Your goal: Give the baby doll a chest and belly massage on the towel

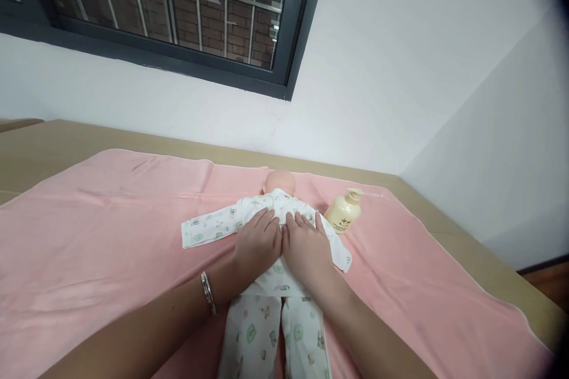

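Observation:
A baby doll [279, 182] lies on a pink cloth with the back of its bald head showing and its sleeves spread to both sides. It wears a white printed top [213, 228] and matching trousers [251, 331]. My left hand [258, 243] rests flat on the left of the doll's upper back, fingers stretched toward its head. Beside it, my right hand [306, 249] lies flat on the right of the back, its fingers somewhat spread. The two thumbs meet near the middle. Neither hand grips anything. A silver bangle [207, 293] circles my left wrist.
A pale yellow pump bottle [344, 212] leans or lies tilted by the doll's right-hand sleeve. The pink cloth [124, 237] covers most of a wooden table [444, 240]. White walls [377, 71] and a dark-framed window [287, 80] with bars stand behind.

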Tool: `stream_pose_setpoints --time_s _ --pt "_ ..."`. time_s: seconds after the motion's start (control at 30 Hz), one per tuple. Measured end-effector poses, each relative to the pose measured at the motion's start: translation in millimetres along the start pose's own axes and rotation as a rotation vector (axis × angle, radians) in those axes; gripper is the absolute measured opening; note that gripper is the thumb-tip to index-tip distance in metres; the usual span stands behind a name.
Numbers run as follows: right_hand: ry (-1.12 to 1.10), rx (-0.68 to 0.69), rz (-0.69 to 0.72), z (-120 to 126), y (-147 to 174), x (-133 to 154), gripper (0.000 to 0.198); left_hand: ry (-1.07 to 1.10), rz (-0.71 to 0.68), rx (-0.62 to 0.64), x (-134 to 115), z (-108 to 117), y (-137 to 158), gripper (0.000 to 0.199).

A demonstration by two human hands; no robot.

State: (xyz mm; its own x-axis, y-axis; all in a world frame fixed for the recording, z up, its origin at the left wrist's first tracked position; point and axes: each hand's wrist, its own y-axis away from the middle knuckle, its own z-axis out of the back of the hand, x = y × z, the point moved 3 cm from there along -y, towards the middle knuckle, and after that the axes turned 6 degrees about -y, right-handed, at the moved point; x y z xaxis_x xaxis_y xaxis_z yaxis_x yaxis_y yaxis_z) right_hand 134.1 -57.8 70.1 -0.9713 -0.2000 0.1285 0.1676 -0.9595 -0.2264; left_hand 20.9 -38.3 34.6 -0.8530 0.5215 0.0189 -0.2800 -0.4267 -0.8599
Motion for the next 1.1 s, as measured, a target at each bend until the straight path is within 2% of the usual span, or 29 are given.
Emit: stream_pose_setpoints --time_s 0.1,0.23,0.37,0.57,0.67,0.87,1.0,1.1 --pt "-0.068 -0.013 -0.032 -3.8 -12.9 -13.3 0.051 0.017 0.118 0.117 4.6 -8.8 -0.1 0.032" --pt "-0.140 -0.010 -0.015 -17.3 -29.7 -27.8 0.056 0.055 0.119 0.209 9.0 -21.8 -1.2 0.045" --pt "-0.157 0.005 0.057 -17.1 -27.7 -22.5 0.053 0.067 0.025 0.156 7.8 -20.9 -2.7 0.038" --pt "0.002 0.028 0.006 2.1 -1.0 -0.4 0.050 0.015 -0.074 0.081 -0.9 -4.3 -0.4 0.027" --pt "-0.022 0.050 -0.030 2.9 0.6 -0.4 0.053 -0.015 -0.065 0.041 -2.9 -0.3 0.5 0.024" --pt "-0.200 0.056 -0.060 -13.6 -22.6 -22.1 0.061 0.000 0.142 0.153 7.0 -16.0 0.6 0.038" --pt "-0.279 0.067 -0.076 -21.0 -28.3 -26.5 0.059 0.093 0.105 0.186 12.8 -25.9 0.0 0.046" --pt "-0.213 0.039 -0.070 -17.4 -21.9 -18.2 0.054 0.106 0.006 0.149 10.9 -23.2 -1.2 0.041"
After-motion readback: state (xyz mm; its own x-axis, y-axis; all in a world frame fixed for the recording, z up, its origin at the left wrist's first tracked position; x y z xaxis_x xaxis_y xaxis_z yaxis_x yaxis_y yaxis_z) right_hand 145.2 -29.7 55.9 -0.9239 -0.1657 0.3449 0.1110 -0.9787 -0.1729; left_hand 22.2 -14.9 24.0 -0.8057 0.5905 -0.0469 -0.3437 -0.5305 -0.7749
